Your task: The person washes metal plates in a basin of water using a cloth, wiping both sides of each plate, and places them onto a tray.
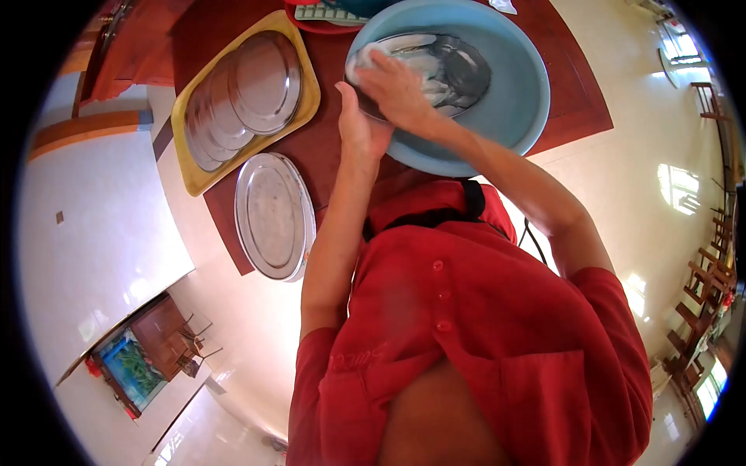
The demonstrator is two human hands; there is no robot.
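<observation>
An oval metal platter (458, 66), wet and streaked with suds, is tilted inside a blue plastic basin (528, 93). My left hand (361, 128) grips the platter's near-left edge, thumb up along the rim and the other fingers hidden underneath. Across the platter's left end lies my right hand (400, 93), its fingers pressing a soapy white pad (371, 60) against the metal. Foam blurs the pad's outline, so I cannot tell whether it is cloth or sponge. Left of my forearm sits a stack of oval platters (268, 213).
A yellow tray (190, 175) holding several overlapping oval platters (264, 81) lies at the left on the dark red table (579, 109). A red tub (318, 23) with a pale green rack stands behind. Wooden chairs (699, 283) line the far right.
</observation>
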